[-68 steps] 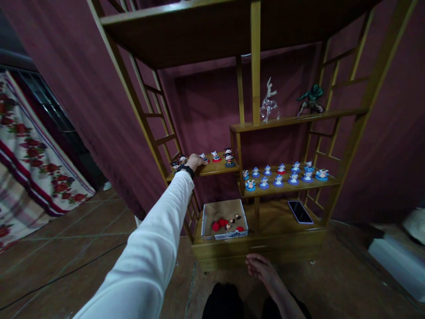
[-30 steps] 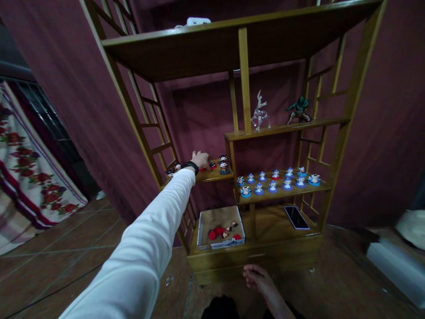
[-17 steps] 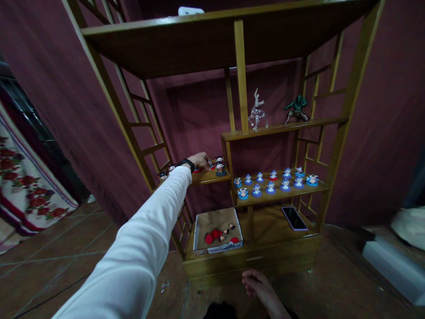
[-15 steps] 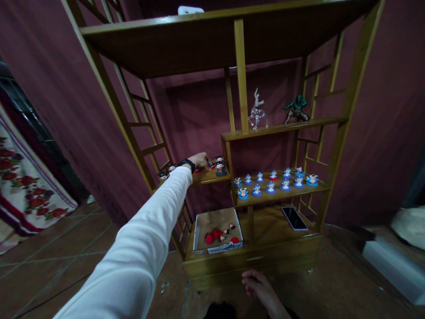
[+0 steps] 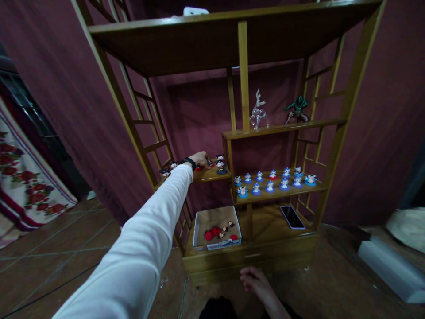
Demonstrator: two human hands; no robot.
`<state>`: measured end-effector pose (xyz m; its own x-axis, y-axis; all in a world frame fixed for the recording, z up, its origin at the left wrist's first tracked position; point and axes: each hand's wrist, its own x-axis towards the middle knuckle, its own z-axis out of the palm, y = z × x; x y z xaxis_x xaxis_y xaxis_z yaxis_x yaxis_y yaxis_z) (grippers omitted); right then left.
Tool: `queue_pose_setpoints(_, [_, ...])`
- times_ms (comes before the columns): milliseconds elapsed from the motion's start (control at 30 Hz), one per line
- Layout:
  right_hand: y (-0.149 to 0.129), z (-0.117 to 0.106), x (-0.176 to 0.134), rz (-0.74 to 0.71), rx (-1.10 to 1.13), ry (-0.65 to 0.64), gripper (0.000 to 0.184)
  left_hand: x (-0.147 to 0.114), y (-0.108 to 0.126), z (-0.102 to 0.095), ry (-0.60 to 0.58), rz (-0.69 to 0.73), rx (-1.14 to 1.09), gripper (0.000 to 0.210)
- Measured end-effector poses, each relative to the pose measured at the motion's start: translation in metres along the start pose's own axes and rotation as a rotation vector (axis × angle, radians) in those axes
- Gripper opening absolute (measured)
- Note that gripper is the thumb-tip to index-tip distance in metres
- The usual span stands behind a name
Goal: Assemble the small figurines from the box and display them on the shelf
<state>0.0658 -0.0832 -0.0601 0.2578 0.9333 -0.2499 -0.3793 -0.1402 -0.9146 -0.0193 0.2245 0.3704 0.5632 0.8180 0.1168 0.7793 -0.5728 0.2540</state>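
My left hand (image 5: 200, 159), with a dark watch at the wrist, reaches onto the left middle shelf (image 5: 206, 176). Its fingers close on a small figurine (image 5: 210, 163) with a red base, partly covered by the hand. Just right of it stand black-haired figurines, the front one (image 5: 221, 166) on a dark base. More black-haired figurines (image 5: 165, 173) stand at the shelf's left end, partly behind my sleeve. My right hand (image 5: 254, 281) is low in front of the cabinet, fingers curled together, with nothing visible in them.
An open box (image 5: 199, 221) holds red round pieces (image 5: 208, 235) and small figurine parts (image 5: 225, 229). To the right are rows of blue-and-white figurines (image 5: 269, 186), a phone (image 5: 292, 217), a clear deer figure (image 5: 258, 110) and a green-cloaked figure (image 5: 297, 109). An upright post (image 5: 243, 75) divides the shelves.
The view has shifted slightly. My left hand stays at the same figurine on the left shelf, and my right hand keeps its curled pose low down.
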Motion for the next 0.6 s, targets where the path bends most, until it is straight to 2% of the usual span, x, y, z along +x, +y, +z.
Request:
queue_pose_setpoints(133, [0.0012,-0.0001,0.0016,0.001,0.008,-0.008,0.036,0.004,-0.0045,0.001,-0.004,-0.002,0.054,0.041])
queue_pose_setpoints(400, [0.0003,0.0033,0.0017,-0.008,-0.019,0.006,0.035,0.0066,-0.0082,0.0041,-0.044,0.017,-0.057,0.045])
queue_pose_setpoints(600, [0.0006,0.002,0.0009,-0.02,-0.029,0.015,0.034,0.0035,-0.0022,0.0027,-0.042,0.001,-0.053,0.059])
